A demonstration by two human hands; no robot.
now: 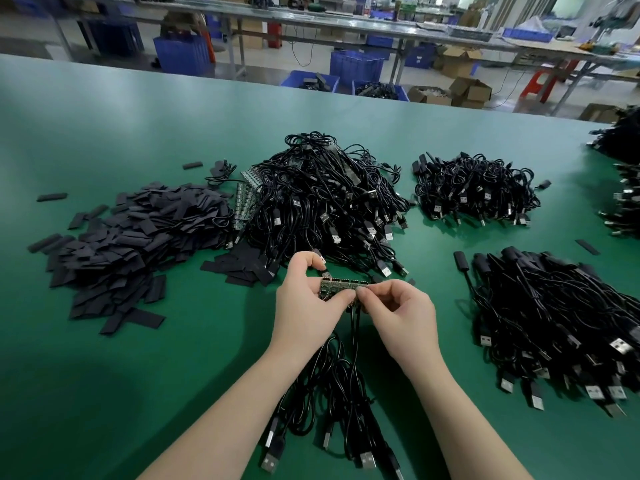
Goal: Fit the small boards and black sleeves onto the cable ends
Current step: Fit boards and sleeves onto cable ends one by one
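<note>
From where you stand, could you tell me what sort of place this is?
Most likely an electronics assembly workshop: heaps of USB cables and cut black sleeves cover a long green bench, with blue parts bins and more benches behind.

Hidden, cropped and unreadable parts

The strip of small boards (341, 287) is partly covered by the fingers of both hands, and its components are too small to make out. The cables (353, 327) dropping from it vanish behind the left hand (308, 303) and right hand (401, 313). The cable heap (620, 140) at far right is cut by the frame edge, as is the worktop (104, 393). The background benches are blurred.
</note>
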